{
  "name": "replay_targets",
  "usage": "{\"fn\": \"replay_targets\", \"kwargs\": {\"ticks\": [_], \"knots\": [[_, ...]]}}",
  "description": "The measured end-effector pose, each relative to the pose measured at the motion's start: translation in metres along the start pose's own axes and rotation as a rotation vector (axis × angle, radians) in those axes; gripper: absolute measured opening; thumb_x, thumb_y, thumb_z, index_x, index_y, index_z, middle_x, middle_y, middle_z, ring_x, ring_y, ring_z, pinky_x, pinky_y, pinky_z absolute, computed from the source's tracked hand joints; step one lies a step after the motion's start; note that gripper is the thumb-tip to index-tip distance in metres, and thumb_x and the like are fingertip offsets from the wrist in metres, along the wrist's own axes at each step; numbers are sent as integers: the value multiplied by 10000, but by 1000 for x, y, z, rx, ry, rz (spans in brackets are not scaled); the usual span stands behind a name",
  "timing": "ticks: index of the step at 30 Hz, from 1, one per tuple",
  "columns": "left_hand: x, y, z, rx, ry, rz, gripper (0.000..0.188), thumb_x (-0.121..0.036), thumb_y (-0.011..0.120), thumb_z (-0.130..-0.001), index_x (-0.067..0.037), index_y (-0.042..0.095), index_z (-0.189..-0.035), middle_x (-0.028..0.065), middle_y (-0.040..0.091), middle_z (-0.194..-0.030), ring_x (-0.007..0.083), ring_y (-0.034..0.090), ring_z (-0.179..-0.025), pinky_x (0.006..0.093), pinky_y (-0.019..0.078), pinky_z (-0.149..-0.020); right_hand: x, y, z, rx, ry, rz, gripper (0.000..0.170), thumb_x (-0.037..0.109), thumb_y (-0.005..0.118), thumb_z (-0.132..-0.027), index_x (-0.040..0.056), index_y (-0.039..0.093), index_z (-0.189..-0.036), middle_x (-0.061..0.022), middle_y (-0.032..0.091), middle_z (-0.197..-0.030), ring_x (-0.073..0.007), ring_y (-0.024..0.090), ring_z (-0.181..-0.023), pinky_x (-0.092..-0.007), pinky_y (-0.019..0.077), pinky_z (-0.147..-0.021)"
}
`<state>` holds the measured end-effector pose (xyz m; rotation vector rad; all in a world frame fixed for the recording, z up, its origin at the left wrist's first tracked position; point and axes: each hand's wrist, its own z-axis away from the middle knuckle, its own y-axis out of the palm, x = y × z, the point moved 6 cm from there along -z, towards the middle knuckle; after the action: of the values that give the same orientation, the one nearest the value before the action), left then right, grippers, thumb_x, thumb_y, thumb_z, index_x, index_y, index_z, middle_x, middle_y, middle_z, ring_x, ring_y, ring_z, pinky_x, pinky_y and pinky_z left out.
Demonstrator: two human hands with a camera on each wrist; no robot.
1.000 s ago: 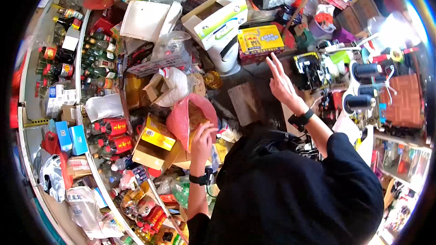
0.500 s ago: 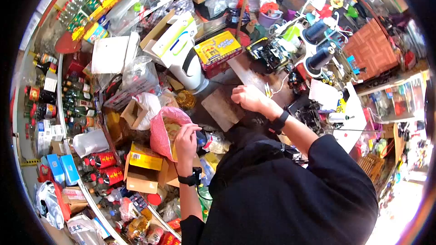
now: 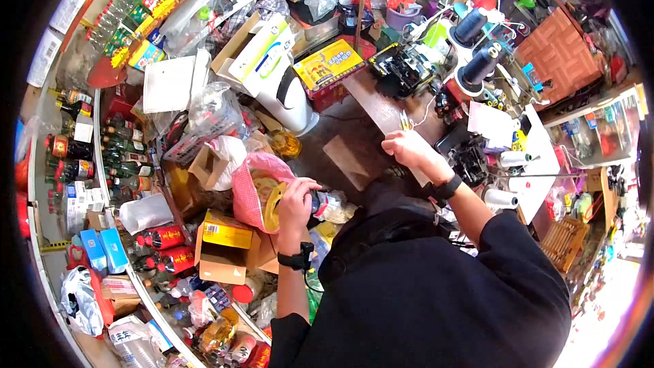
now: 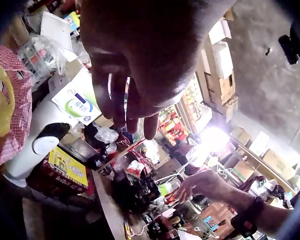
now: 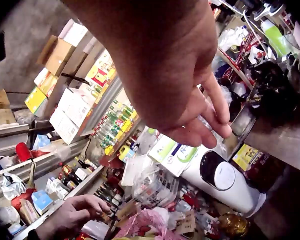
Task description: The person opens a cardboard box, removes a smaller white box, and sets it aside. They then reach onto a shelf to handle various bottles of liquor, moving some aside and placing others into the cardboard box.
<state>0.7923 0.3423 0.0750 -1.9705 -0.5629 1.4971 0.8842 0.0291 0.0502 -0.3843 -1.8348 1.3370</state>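
My left hand (image 3: 296, 201) hovers at the near right rim of a pink checkered bag (image 3: 246, 187), overlapping a yellow plastic bag (image 3: 271, 208) inside it in the head view. Its fingers (image 4: 120, 100) hang loosely extended in the left wrist view and hold nothing. My right hand (image 3: 412, 150) is in front of my body, near the edge of the brown sewing table (image 3: 375, 105). Loosely bent fingers (image 5: 202, 112) show in the right wrist view, with nothing in them. A black sewing machine (image 3: 402, 71) stands on the table beyond that hand.
Ahead stand a white rounded appliance (image 3: 294, 112) and a yellow-topped box (image 3: 328, 65). Dark thread cones (image 3: 480, 65) rise at the right. Shelves of bottles (image 3: 122, 146) line the left, with an open carton (image 3: 225, 255) below the bag. A flat board (image 3: 346, 162) lies between the hands.
The head view has turned right. My right hand, outstretched with straight fingers near the yellow-topped box before, has drawn back and its fingers have bent. My left hand stays by the pink bag.
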Motion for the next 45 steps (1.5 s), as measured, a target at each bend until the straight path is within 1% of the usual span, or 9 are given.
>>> {"fn": "replay_targets", "kwargs": {"ticks": [9, 15, 19, 24, 29, 32, 37, 42, 45], "knots": [[-5, -16, 3, -55, -2, 30, 254, 80, 578, -872, -57, 748, -1003, 103, 731, -1092, 342, 705, -1084, 450, 558, -967, 12, -1, -12, 26, -35, 17, 63, 33, 630, -778, 60, 636, -834, -124, 680, -854, -397, 711, -852, -511, 574, -724], [5, -26, 27, -74, -110, 32, 270, 99, 561, -871, -28, 754, -1012, 145, 730, -1084, 349, 712, -1051, 428, 559, -943, 24, 9, -35, 83, -60, 13, 73, 36, 638, -791, 59, 644, -860, -133, 701, -885, -398, 720, -885, -503, 589, -749], [14, -35, 43, -118, -138, -1, 165, 47, 629, -934, -47, 747, -1001, 115, 726, -1050, 344, 704, -1041, 443, 556, -914, 35, 8, -49, 76, -103, -7, 59, 55, 602, -828, 49, 647, -866, -149, 704, -882, -409, 718, -883, -507, 587, -749], [18, -44, 58, -146, -167, -8, 191, 72, 630, -902, -45, 747, -997, 108, 719, -1049, 331, 707, -1020, 432, 563, -895, 45, 23, -64, 84, -139, -47, 120, 87, 550, -868, 41, 660, -859, -159, 714, -882, -424, 721, -878, -510, 590, -762], [11, -54, 69, -159, -234, -9, 220, 82, 622, -885, -46, 752, -1007, 97, 722, -1054, 313, 715, -1005, 417, 576, -887, 56, 42, -76, 94, -183, -64, 43, 89, 653, -871, 57, 654, -842, -148, 711, -863, -404, 728, -871, -504, 589, -746], [14, -57, 74, -156, -265, -31, 238, 75, 628, -880, -59, 759, -1027, 87, 728, -1073, 307, 718, -1018, 416, 582, -887, 60, 53, -86, 164, -234, -44, 43, 86, 671, -856, 55, 641, -856, -148, 688, -848, -405, 721, -858, -502, 590, -739], [16, -57, 77, -131, -300, -54, 246, 49, 621, -901, -95, 764, -1040, 63, 726, -1093, 307, 714, -1042, 422, 580, -880, 68, 67, -98, 175, -326, -41, 51, 91, 682, -834, 67, 661, -873, -130, 690, -864, -376, 731, -865, -485, 595, -745], [18, -62, 74, -155, -265, -66, 233, 45, 617, -914, -86, 764, -1040, 62, 732, -1093, 300, 726, -1031, 422, 584, -868, 77, 79, -105, 250, -310, -27, 75, 135, 649, -919, 70, 682, -900, -123, 692, -890, -370, 720, -896, -482, 588, -761], [14, -71, 70, -175, -269, -61, 221, 50, 623, -910, -72, 757, -1037, 83, 736, -1099, 307, 739, -995, 417, 592, -863, 85, 74, -110, 255, -332, -16, 72, 137, 660, -910, 69, 682, -908, -126, 691, -888, -371, 722, -887, -484, 593, -755]]}}
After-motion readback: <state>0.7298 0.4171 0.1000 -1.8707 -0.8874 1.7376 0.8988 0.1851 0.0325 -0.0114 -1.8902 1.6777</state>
